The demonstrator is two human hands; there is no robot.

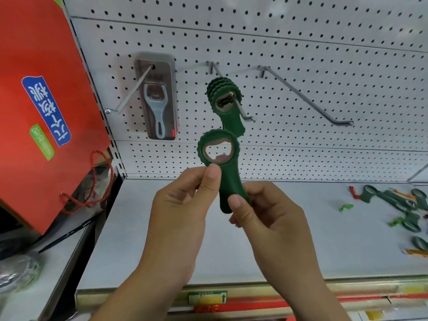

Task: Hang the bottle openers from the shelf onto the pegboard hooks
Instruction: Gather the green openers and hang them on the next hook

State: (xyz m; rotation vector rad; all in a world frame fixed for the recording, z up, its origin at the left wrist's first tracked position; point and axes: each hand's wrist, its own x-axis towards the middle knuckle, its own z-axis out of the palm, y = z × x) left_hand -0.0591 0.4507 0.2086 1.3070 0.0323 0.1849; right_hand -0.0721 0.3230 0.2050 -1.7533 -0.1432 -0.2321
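Both hands hold one dark green bottle opener (228, 179) upright in front of the white pegboard (301, 72). My left hand (183, 205) pinches it just under its round head, and my right hand (266, 216) grips the lower end of the handle. Directly above, several matching green openers (225, 100) hang on the middle hook (243, 112). The right hook (305, 98) carries nothing. More green openers (398, 205) lie loose on the grey shelf (324, 239) at the far right.
A packaged grey opener (158, 98) hangs on the left hook. A red paper bag (44, 100) with rope handles leans at the left, beside the shelf upright. The shelf's front edge carries price-label strips (208, 297).
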